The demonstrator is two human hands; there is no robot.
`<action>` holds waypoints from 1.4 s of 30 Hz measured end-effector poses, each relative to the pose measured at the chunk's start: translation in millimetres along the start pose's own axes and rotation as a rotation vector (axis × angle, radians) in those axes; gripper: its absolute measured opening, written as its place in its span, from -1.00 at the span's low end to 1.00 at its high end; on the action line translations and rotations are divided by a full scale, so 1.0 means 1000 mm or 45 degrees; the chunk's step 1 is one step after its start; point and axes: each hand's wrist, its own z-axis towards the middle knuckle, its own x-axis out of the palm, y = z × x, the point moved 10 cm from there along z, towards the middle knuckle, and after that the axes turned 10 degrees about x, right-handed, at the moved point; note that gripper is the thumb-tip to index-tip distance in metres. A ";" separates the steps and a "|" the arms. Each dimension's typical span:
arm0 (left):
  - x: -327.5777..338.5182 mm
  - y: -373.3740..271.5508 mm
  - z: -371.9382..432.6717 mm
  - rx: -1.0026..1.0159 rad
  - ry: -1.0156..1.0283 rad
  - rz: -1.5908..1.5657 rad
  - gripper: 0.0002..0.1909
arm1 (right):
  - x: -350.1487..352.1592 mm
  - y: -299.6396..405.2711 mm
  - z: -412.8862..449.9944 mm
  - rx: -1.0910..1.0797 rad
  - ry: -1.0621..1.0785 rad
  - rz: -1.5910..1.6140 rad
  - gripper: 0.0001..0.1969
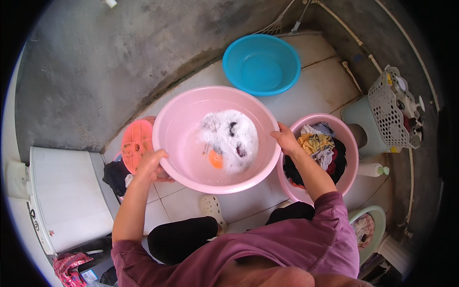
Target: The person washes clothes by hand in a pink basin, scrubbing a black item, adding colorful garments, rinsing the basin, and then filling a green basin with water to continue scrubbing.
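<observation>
A large pink plastic basin (179, 143) is held between my hands, above the tiled floor. White soap suds (240, 125) and shallow water lie in it, with an orange printed mark showing on its bottom. My left hand (154, 163) grips the basin's left rim, thumb over the edge and fingers underneath. On the opposite side my right hand (285, 138) holds the right rim. Just beyond that hand a second pink basin (353, 161) holds a heap of clothes (317, 145), yellow, white, dark red and black. A blue basin (261, 68) with a little water stands farther off.
Left of me are a red plastic stool (134, 141), dark cloth (116, 175) and a white washing machine (71, 201). At right stand a perforated basket (389, 104) of bottles, a white bottle (371, 169) and a green basin (378, 222) with laundry. Grey walls (107, 64) bound the floor.
</observation>
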 end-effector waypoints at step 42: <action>0.323 -0.303 -0.066 1.172 1.005 -0.036 -0.49 | 0.143 0.056 0.104 0.125 0.506 1.478 -0.84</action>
